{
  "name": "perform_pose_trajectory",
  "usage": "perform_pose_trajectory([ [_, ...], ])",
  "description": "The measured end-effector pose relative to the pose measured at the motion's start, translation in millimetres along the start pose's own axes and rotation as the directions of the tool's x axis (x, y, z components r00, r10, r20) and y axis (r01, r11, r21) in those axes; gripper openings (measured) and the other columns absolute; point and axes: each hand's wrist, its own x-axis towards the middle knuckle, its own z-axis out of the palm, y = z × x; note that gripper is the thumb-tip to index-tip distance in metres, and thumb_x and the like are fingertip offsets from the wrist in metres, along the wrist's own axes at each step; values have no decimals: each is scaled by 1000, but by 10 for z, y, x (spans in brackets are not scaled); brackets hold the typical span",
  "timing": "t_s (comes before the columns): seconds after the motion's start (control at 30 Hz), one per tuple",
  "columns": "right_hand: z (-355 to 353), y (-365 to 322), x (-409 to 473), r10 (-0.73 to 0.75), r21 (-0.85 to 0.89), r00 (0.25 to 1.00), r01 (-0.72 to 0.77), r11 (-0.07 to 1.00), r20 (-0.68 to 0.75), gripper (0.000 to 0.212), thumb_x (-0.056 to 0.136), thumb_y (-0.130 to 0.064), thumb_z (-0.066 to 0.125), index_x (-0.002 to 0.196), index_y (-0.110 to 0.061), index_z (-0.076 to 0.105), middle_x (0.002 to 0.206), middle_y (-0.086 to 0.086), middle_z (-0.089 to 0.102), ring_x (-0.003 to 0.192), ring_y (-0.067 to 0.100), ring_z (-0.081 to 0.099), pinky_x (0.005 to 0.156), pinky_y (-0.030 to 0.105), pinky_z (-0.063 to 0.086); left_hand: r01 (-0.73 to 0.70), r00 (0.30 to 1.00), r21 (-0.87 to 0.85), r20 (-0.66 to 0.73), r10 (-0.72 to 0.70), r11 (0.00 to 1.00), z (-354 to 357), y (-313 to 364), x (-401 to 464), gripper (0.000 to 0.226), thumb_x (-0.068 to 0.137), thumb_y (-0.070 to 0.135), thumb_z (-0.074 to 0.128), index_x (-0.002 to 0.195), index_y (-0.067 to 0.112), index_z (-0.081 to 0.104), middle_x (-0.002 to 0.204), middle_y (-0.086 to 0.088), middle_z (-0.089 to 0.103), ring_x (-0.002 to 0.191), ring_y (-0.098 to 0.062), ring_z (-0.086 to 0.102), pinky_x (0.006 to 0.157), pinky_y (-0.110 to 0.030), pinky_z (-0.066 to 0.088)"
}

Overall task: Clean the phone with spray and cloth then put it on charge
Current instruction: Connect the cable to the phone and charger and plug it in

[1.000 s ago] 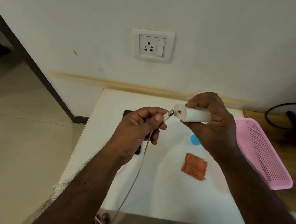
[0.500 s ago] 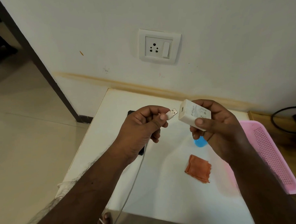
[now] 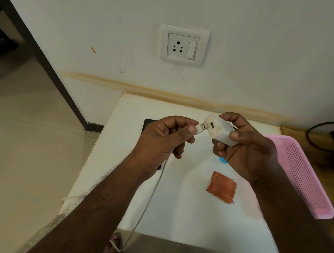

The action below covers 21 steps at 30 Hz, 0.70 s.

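My left hand (image 3: 163, 143) pinches the USB plug of a white charging cable (image 3: 200, 128), whose cord (image 3: 151, 195) hangs down past the table's front edge. My right hand (image 3: 242, 152) grips a white charger adapter (image 3: 222, 133) with its USB port facing the plug. The plug's tip sits just in front of the port, nearly touching. A black phone (image 3: 147, 123) lies on the white table (image 3: 184, 211), mostly hidden behind my left hand. An orange cloth (image 3: 221, 187) lies folded on the table. The blue top of the spray bottle (image 3: 222, 160) peeks out under my right hand.
A white wall socket with a switch (image 3: 184, 46) sits on the wall above the table. A pink perforated basket (image 3: 304, 178) lies along the table's right side. A black cable (image 3: 314, 134) loops on the wooden surface at far right. Tiled floor lies to the left.
The right hand has turned the adapter so its port faces the plug, and the two hands have closed the gap. The view has shifted slightly.
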Motion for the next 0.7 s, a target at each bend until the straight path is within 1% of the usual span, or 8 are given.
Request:
perform_pose_trajectory([
  [0.07,8,21,10,15,92,999,-19,996,42,42,64,-7,53,105,-12,64,93,14,60,60,22,49,53,30,44,-5,1000,-11,6,5,1000,0,3,1,29,79,30,72,101,10,76,72,-3,67,53,-16,50,50,-26,47],
  [0.13,17,34,22,21,147,997,-33,989,78,42,63,-11,64,105,-11,64,96,14,59,60,20,49,54,28,44,-9,1000,-12,11,9,1000,-5,2,5,30,79,31,73,101,11,76,72,-3,67,53,-16,50,50,-26,48],
  [0.2,16,43,30,23,169,995,-40,985,101,49,59,-18,77,105,-11,64,98,15,58,60,20,48,54,27,44,-12,1000,-11,13,13,1000,-10,0,8,30,79,31,73,100,11,76,72,-3,68,53,-17,50,50,-26,48],
  [0.27,15,42,31,27,176,994,-44,983,102,52,58,-22,80,105,-10,63,99,16,57,60,20,48,54,27,43,-15,1000,-11,15,15,1000,-17,-3,10,28,81,31,75,100,11,77,72,-4,67,52,-16,50,50,-26,48],
  [0.33,8,40,36,32,183,996,-48,982,89,50,58,-18,77,105,-9,63,100,16,56,60,20,47,54,27,43,-17,1000,-8,15,17,1000,-20,-1,8,28,80,32,75,100,12,77,72,-3,68,53,-16,50,50,-26,48],
  [0.47,3,52,36,39,187,997,-50,981,61,39,67,-13,54,105,-9,62,97,16,57,59,20,48,53,27,43,-12,1000,-2,8,12,1000,-23,1,8,28,79,32,73,99,13,77,72,-3,68,53,-16,50,50,-26,48],
  [0.6,4,56,35,40,159,997,-49,986,63,42,63,-10,62,104,-9,64,95,15,59,59,20,47,53,27,43,-2,1000,8,4,2,1000,-17,-4,6,25,81,29,73,99,13,77,71,-3,67,52,-15,51,50,-26,48],
  [0.7,-7,35,35,40,72,999,-40,997,12,39,67,-5,53,103,-11,66,92,15,61,58,21,49,52,28,42,9,1000,30,-13,-9,1000,-14,-22,11,15,87,20,73,99,12,77,71,-4,68,51,-14,50,50,-26,47],
])
